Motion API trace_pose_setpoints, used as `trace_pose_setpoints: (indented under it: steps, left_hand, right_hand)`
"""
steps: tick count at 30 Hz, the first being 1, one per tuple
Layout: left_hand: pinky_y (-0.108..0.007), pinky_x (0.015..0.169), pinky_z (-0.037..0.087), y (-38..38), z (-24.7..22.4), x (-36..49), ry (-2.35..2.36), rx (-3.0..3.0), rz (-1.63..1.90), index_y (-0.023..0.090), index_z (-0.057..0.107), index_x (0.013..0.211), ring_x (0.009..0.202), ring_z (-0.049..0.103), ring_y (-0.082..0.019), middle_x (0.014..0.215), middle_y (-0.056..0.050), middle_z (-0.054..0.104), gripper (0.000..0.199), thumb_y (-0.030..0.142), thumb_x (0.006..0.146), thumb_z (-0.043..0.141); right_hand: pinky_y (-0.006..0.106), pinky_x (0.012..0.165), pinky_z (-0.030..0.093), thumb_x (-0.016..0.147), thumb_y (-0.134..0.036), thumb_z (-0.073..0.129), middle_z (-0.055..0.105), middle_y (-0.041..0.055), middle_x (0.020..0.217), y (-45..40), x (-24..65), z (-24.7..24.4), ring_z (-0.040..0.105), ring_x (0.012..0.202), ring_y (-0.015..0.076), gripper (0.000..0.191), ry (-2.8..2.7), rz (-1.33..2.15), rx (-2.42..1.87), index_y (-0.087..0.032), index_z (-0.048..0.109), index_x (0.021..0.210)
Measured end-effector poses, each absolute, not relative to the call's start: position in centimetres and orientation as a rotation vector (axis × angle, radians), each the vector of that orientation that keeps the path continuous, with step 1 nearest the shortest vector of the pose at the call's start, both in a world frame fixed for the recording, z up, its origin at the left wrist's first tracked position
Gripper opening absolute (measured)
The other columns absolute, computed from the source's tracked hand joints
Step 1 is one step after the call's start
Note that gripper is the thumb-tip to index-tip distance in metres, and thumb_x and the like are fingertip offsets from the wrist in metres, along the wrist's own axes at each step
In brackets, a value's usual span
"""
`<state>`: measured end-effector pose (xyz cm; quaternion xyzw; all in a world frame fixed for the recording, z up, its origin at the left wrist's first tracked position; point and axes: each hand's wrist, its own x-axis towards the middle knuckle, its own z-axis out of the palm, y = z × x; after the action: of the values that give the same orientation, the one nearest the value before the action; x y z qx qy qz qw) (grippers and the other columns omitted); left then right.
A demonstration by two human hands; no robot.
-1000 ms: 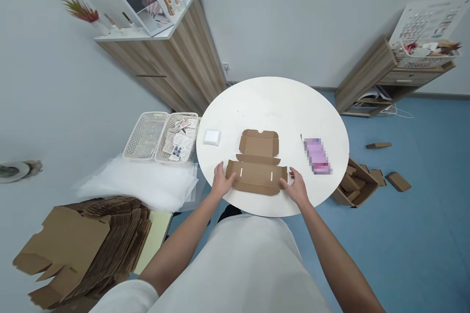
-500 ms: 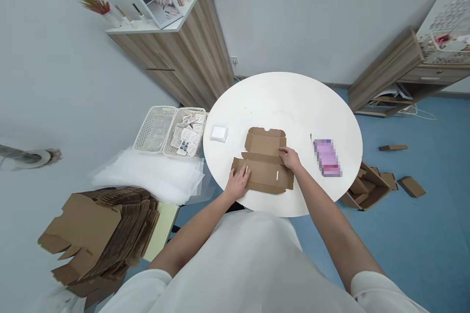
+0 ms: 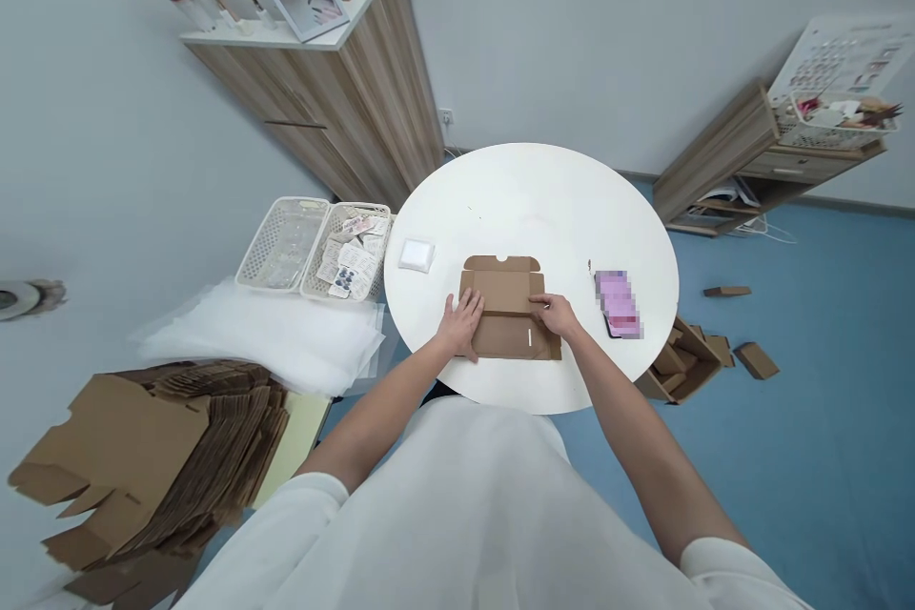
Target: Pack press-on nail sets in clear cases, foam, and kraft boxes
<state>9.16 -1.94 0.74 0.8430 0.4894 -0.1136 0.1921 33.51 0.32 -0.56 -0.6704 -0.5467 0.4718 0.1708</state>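
A flattened brown cardboard box (image 3: pixel 504 294) lies partly folded on the white round table (image 3: pixel 543 191), its notched flap pointing away from me. My left hand (image 3: pixel 461 322) rests on its left side, fingers spread over the panel near the crease. At the right end of that crease, the fingers of my right hand (image 3: pixel 556 315) are closed on the cardboard edge. A small white slot shows on the near panel; the other slot is out of sight around my left hand. A phone with a blurred purple screen (image 3: pixel 619 303) lies to the right.
A small white packet (image 3: pixel 416 254) lies on the table's left. Beside the table are white baskets (image 3: pixel 282 243), clear plastic sheets (image 3: pixel 264 329) and a stack of flat cardboard boxes (image 3: pixel 135 448). A carton of folded boxes (image 3: pixel 682 362) stands on the floor at right.
My left hand has moved forward from the near panel to the box's left side by the crease. My right hand keeps to the right edge. The whole view has shifted slightly.
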Motion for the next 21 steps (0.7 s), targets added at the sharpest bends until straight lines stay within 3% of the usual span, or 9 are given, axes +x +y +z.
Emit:
trace_pose_setpoints:
  steps: [4, 8, 12, 17, 19, 21]
  left_hand:
    - [-0.058, 0.1, -0.01, -2.4, 0.3, 9.5, 1.357, 2.384, -0.361, 0.014, 0.014, 0.138, 0.13, -0.015, -0.036, 0.144, -0.015, 0.014, 0.119, 0.044, 0.04, 0.076]
    - [-0.057, 0.1, -0.011, -2.7, 0.5, 9.7, 1.378, 2.391, -0.329, 0.013, 0.018, 0.137, 0.13, -0.014, -0.036, 0.143, -0.016, 0.019, 0.114, 0.038, 0.042, 0.076]
    - [-0.055, 0.101, -0.008, -3.3, 1.3, 9.6, 1.397, 2.393, -0.288, 0.015, 0.02, 0.136, 0.13, -0.011, -0.036, 0.143, -0.015, 0.018, 0.106, 0.039, 0.047, 0.073]
    - [-0.054, 0.102, 0.002, -6.6, 0.8, 7.5, 1.766, 2.14, 0.006, 0.017, 0.012, 0.138, 0.13, -0.01, -0.037, 0.145, -0.015, 0.0, 0.113, 0.054, 0.047, 0.07]
    - [-0.053, 0.101, 0.013, -8.3, -0.1, 6.1, 2.019, 1.777, 0.148, 0.014, 0.009, 0.137, 0.131, 0.0, -0.037, 0.144, -0.019, 0.004, 0.109, 0.059, 0.054, 0.064]
    - [-0.045, 0.099, 0.024, -9.5, -1.1, 5.0, 2.041, 1.489, 0.243, 0.01, 0.014, 0.135, 0.129, 0.019, -0.033, 0.14, -0.023, 0.021, 0.094, 0.054, 0.065, 0.058]
  right_hand:
    - [0.039, 0.083, 0.042, 0.071, -0.029, 0.051, 0.059, 0.0094, 0.109, -0.8, 33.5, 0.5, 0.055, 0.097, 0.0221, 0.041, -1.852, 1.078, -2.022, -0.02, 0.056, 0.111]
    - [0.052, 0.1, 0.013, 0.061, -0.05, 0.061, 0.025, 0.0127, 0.14, -3.3, 32.5, 1.6, 0.021, 0.128, 0.0327, 0.078, -2.376, 0.514, -1.876, -0.022, 0.037, 0.129]
    - [0.053, 0.102, 0.002, 0.05, -0.047, 0.071, 0.019, 0.0151, 0.142, -5.7, 31.0, 0.6, 0.011, 0.131, 0.032, 0.107, -2.73, 0.431, -1.681, -0.018, 0.016, 0.137]
    - [0.056, 0.1, 0.005, 0.055, -0.041, 0.068, 0.02, 0.0142, 0.142, -6.6, 30.5, -1.2, 0.011, 0.131, 0.0321, 0.104, -2.686, 0.416, -1.749, -0.019, 0.009, 0.137]
    - [0.056, 0.1, 0.006, 0.056, -0.039, 0.067, 0.02, 0.0147, 0.142, -6.6, 30.5, -1.5, 0.01, 0.131, 0.0322, 0.102, -2.662, 0.442, -1.735, -0.018, 0.009, 0.137]
    - [0.056, 0.099, 0.008, 0.056, -0.038, 0.067, 0.02, 0.0156, 0.142, -6.5, 30.3, -1.6, 0.01, 0.131, 0.0324, 0.101, -2.643, 0.474, -1.729, -0.017, 0.009, 0.137]
